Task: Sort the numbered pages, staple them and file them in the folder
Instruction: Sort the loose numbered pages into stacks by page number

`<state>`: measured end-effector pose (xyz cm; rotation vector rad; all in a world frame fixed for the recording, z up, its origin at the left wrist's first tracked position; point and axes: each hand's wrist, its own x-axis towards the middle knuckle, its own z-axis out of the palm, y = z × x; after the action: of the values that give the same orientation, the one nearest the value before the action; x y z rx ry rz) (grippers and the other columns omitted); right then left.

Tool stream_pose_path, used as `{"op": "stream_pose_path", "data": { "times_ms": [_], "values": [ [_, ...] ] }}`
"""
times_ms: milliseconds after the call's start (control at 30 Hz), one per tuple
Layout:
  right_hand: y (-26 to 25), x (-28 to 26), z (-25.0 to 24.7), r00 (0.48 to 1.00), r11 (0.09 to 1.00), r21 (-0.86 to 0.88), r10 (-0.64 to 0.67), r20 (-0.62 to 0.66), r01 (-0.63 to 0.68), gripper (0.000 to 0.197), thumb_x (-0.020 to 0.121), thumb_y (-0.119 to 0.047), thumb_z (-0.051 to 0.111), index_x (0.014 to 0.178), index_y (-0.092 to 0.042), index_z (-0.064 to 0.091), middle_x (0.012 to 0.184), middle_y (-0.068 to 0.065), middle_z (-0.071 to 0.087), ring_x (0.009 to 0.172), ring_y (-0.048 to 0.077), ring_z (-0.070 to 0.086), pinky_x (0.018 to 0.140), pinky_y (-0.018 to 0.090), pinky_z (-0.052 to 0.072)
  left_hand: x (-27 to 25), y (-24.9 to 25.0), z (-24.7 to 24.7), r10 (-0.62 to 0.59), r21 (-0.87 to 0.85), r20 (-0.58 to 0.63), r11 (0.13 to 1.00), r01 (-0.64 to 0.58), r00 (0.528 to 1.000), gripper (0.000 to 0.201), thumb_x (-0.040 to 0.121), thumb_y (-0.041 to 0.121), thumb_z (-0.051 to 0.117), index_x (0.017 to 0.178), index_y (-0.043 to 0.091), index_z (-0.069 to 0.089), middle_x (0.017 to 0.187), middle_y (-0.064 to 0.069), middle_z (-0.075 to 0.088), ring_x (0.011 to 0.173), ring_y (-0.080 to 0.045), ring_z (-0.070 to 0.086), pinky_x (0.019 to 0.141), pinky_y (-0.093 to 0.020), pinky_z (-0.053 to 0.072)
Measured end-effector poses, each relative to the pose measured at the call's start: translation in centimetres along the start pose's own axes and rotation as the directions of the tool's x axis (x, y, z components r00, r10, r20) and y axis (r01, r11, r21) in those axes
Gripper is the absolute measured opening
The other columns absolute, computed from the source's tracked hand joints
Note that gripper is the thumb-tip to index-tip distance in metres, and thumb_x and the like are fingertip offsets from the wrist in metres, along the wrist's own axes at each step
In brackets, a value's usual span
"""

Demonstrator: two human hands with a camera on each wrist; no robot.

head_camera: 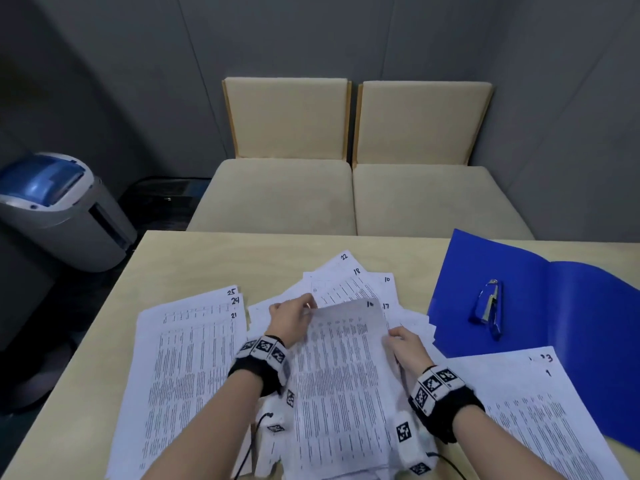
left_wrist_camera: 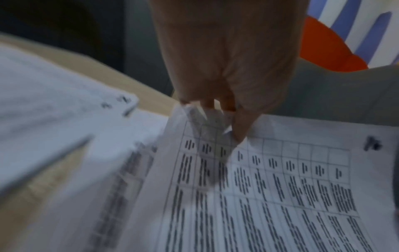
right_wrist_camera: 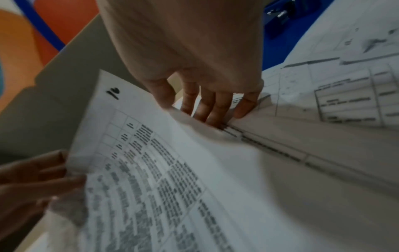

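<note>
Between my two hands I hold up a printed page (head_camera: 346,368) marked with what reads as 16. My left hand (head_camera: 294,317) pinches its top left corner, seen close in the left wrist view as hand (left_wrist_camera: 226,68) on page (left_wrist_camera: 270,187). My right hand (head_camera: 407,344) grips the right edge, thumb on top and fingers underneath; the right wrist view shows this hand (right_wrist_camera: 194,59) and page (right_wrist_camera: 162,170). Loose pages 22, 18, 10 and 17 (head_camera: 349,282) fan out behind. A blue folder (head_camera: 571,323) lies open at right with a blue stapler (head_camera: 490,308) on it.
A pile showing 25, 24, 21 (head_camera: 187,358) lies at left, another showing 23 and 1 (head_camera: 540,410) at right, overlapping the folder. Two beige chairs (head_camera: 353,195) stand beyond the pale table (head_camera: 207,251). A grey and blue machine (head_camera: 59,209) sits on the floor at left.
</note>
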<state>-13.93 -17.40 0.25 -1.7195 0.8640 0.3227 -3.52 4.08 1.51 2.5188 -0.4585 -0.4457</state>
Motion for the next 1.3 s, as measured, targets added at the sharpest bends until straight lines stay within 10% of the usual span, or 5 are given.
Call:
{"op": "stream_pose_path", "data": {
  "times_ms": [500,633,867,1133,1300],
  "values": [
    [-2.4,2.2,0.9,0.956,0.846,-0.472,0.134,-0.261,-0.247,0.047,0.071,-0.019,0.077,0.107,-0.008,0.05,0.118,0.015,0.052,0.106,0.032,0.056,0.085,0.035,0.049,-2.8,-2.7,-0.7,-0.089,-0.034,0.041,0.995,0.091,0.995,0.018,0.09,0.013,0.05,0.084,0.03,0.052,0.066,0.005,0.063,0.068,-0.018,0.056,0.09,-0.041,0.042],
    [-1.8,2.2,-0.1,0.979,0.936,-0.341,0.015,-0.203,-0.085,0.023,0.082,-0.008,0.055,0.065,-0.013,0.04,0.067,0.002,0.042,0.064,0.022,0.045,0.059,0.029,0.035,-1.5,-1.4,-0.5,-0.032,0.004,0.097,0.999,0.032,0.995,0.007,0.092,0.02,0.051,0.09,0.026,0.053,0.071,0.007,0.055,0.074,-0.02,0.054,0.094,-0.043,0.043],
    [-1.2,0.0,0.5,0.998,0.944,0.325,0.056,0.018,-0.059,0.022,0.081,0.015,0.056,0.103,0.01,0.06,0.098,0.023,0.067,0.078,0.028,0.066,0.063,0.03,0.056,0.7,-0.2,-0.2,0.104,0.138,0.091,0.984,-0.116,0.99,0.02,0.091,0.03,0.054,0.104,0.017,0.063,0.147,0.002,0.032,0.136,-0.021,0.027,0.108,-0.044,0.023],
    [0.2,-0.3,1.4,0.998,0.951,0.303,0.059,0.005,-0.058,0.052,0.089,-0.031,0.062,0.132,-0.009,0.044,0.129,-0.006,0.048,0.125,0.016,0.044,0.111,0.041,0.034,1.5,-0.3,0.5,0.082,0.056,0.083,0.995,-0.086,0.993,0.019,0.09,0.024,0.055,0.101,0.011,0.063,0.101,-0.003,0.053,0.104,-0.024,0.053,0.089,-0.033,0.034],
    [0.7,-0.5,1.6,0.992,0.998,0.023,-0.05,-0.12,0.053,0.033,0.082,-0.002,0.061,0.114,-0.012,0.056,0.117,0.009,0.065,0.105,0.024,0.06,0.094,0.036,0.048,1.8,-0.4,1.2,0.027,-0.087,0.032,0.996,-0.024,0.999,0.025,0.087,0.035,0.06,0.101,0.015,0.063,0.105,0.0,0.048,0.104,-0.02,0.052,0.09,-0.032,0.041]
  ]
}}
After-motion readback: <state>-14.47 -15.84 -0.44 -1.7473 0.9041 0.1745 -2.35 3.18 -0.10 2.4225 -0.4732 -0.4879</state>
